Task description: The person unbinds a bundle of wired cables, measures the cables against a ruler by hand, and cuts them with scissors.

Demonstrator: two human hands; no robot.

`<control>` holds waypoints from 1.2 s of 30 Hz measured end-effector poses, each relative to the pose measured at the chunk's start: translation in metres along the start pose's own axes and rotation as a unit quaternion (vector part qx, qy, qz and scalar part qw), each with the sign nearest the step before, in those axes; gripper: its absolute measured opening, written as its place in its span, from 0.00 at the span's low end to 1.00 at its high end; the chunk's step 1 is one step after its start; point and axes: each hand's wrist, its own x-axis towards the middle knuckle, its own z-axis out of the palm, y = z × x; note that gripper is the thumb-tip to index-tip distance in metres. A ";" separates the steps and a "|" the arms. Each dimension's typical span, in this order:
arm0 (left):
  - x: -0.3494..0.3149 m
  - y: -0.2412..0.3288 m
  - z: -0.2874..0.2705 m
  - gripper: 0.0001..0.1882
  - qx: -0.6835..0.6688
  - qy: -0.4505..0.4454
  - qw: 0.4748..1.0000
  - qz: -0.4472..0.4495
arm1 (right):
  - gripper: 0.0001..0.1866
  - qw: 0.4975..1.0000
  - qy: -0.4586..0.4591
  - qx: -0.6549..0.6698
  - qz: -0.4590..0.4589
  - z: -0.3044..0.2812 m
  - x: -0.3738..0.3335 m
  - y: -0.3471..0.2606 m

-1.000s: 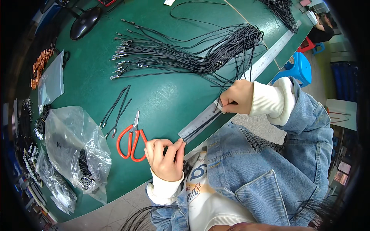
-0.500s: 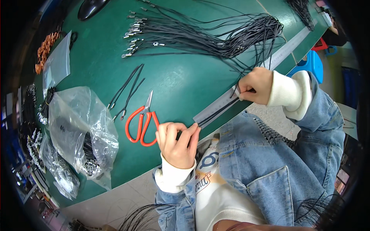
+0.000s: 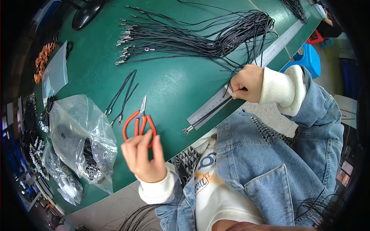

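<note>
My right hand (image 3: 248, 82) is closed in a pinch on a black cord (image 3: 211, 113), which lies along a steel ruler (image 3: 278, 45) near the table's front edge. At the ruler's near end shows the cord's metal end piece (image 3: 187, 130). My left hand (image 3: 145, 159) is empty, fingers apart, just at the handles of the red-handled scissors (image 3: 142, 114). The blades point away from me. Left of them lie several short black cord pieces (image 3: 124, 94) with metal ends. Where my right fingertips meet the cord is partly hidden.
A big bundle of black cords (image 3: 219, 42) with metal ends spreads across the back of the green table (image 3: 165, 82). Clear plastic bags (image 3: 77, 123) lie at the left, beside copper-coloured pieces (image 3: 44, 61). A blue stool (image 3: 310, 61) stands past the right edge.
My left hand has let go of the cord's end at the ruler and moved left to the scissors, its fingers spreading. My right hand still pinches the cord on the ruler.
</note>
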 end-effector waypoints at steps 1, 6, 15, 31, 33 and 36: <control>0.002 -0.004 -0.005 0.13 0.017 0.000 1.000 -0.004 | 0.08 1.000 0.000 0.000 0.000 0.000 0.000 0.001; -0.001 0.018 0.002 0.11 -0.071 -0.107 0.990 0.055 | 0.08 1.000 -0.017 -0.011 -0.010 -0.005 0.001 0.002; -0.001 0.024 0.038 0.12 -0.093 -0.096 0.986 0.096 | 0.08 0.999 -0.018 -0.038 -0.015 -0.006 0.002 0.001; 0.001 -0.028 -0.016 0.20 0.070 -0.064 0.995 0.000 | 0.07 0.999 -0.009 -0.041 -0.023 -0.005 0.000 0.000; 0.006 -0.023 -0.012 0.22 0.064 -0.095 0.993 -0.021 | 0.07 0.999 -0.004 -0.037 -0.021 -0.004 0.000 0.000; 0.015 -0.021 -0.011 0.24 0.087 -0.119 0.988 -0.039 | 0.07 0.999 0.030 -0.021 -0.031 -0.002 -0.004 0.002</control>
